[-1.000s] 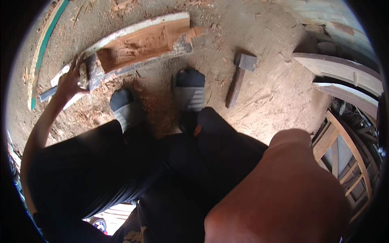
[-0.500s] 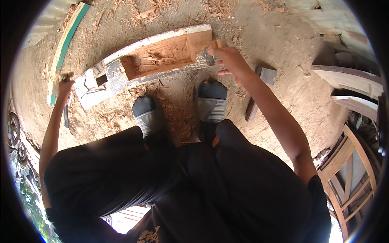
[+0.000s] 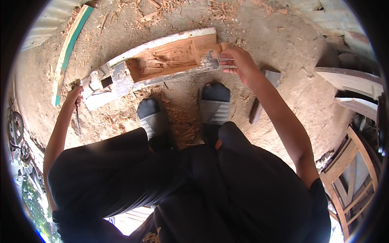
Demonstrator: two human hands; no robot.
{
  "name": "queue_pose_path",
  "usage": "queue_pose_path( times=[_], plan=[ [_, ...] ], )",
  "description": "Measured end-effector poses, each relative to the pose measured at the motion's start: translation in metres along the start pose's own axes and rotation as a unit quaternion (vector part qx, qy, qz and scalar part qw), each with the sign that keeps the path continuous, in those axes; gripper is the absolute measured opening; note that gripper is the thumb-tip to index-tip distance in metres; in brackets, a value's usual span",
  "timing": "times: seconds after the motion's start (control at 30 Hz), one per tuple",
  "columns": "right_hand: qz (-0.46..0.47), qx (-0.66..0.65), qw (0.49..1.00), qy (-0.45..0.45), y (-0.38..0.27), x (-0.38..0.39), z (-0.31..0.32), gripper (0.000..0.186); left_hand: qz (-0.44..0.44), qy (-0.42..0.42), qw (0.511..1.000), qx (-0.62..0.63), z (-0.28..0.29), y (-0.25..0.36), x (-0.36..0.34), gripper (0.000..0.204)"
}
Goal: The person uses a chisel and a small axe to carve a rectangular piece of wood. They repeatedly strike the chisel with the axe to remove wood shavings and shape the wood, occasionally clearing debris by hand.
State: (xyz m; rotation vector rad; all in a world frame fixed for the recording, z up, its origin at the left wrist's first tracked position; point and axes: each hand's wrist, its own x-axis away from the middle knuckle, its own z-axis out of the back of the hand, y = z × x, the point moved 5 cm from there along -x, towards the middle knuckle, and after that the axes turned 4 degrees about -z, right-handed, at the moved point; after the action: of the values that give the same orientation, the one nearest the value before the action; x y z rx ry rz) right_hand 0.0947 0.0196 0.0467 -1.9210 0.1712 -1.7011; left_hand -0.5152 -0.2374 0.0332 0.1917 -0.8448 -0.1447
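Observation:
A long, slightly curved piece of wood (image 3: 174, 73) lies across the ground in front of my feet. It has a large rectangular hollow holding shavings, a small square hole near its left end, and worn white and grey paint. My left hand (image 3: 74, 97) is closed beside the left end around a tool with a thin dark shaft (image 3: 78, 121). The tool's kind is unclear, its middle being hidden in the fist. My right hand (image 3: 241, 65) grips the narrow tab at the wood's right end with thumb and forefinger, its other fingers loosely curled.
A green-edged wooden strip (image 3: 69, 52) lies at the far left. To the right of my feet are dark wood pieces (image 3: 259, 105). Wood shavings (image 3: 109, 117) litter the dirt floor. Wooden panels (image 3: 348, 81) and a wooden frame (image 3: 352, 178) stand along the right side.
My left hand has come slightly nearer to me and towards the wood's left end, with the tool in it. My right hand stays at the right end. The whole view has shifted a little.

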Motion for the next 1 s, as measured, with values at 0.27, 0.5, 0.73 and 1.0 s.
queue_pose_path(
  times=[0.27, 0.5, 0.73, 1.0],
  plan=[
    [0.044, -0.046, 0.996, 0.061, -0.002, 0.001, 0.060, 0.042, -0.119, -0.037, 0.991, 0.044, -0.036, 0.072, 0.023, 0.020],
    [0.063, 0.148, 0.957, 0.243, 0.046, 0.033, 0.168, 0.042, -0.241, -0.056, 0.961, -0.123, -0.091, 0.183, 0.087, 0.036],
    [0.017, 0.337, 0.874, 0.351, 0.147, 0.070, 0.167, 0.069, -0.472, -0.283, 0.831, 0.085, -0.148, 0.333, 0.208, 0.025],
    [0.093, 0.443, 0.837, 0.309, 0.155, 0.042, 0.162, 0.060, -0.402, -0.344, 0.809, 0.255, -0.312, 0.396, 0.286, 0.027]
  ],
)
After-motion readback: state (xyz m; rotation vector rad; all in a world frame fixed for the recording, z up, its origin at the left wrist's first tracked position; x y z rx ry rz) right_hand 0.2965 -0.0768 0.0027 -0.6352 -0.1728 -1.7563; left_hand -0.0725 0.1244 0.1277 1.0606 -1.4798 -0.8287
